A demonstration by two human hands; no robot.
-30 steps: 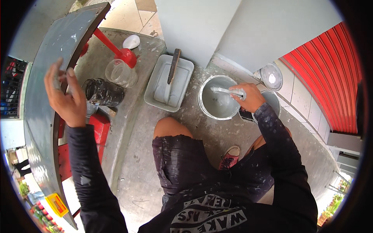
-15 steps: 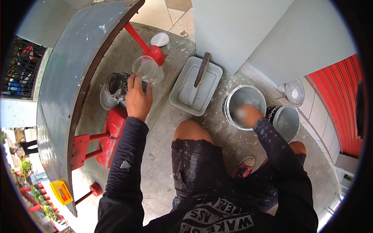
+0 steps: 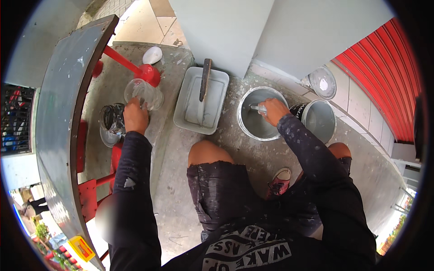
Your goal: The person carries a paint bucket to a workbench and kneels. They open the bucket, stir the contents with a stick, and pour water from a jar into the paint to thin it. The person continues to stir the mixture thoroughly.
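My left hand has its fingers pinched on the near rim of a clear plastic tub, which lies on the concrete. Close beside that hand is a dark-stained open jar with a pale round lid by it. My right hand is closed over the right part of an open bucket, smeared grey inside. From its fingers sticks a short whitish piece, whose kind I cannot make out. How deep the hand reaches into the bucket is hard to judge.
A grey-smeared tray holds a dark-handled scraper-like blade. Right of the bucket stands a second open can, with a round lid behind it. A grey tabletop on red metal legs rises at left; a wall corner stands ahead.
The view has shifted, so most things sit further left. My right hand has moved up and right within the bucket's opening, uncovering the whitish piece. My left hand stays at the tub.
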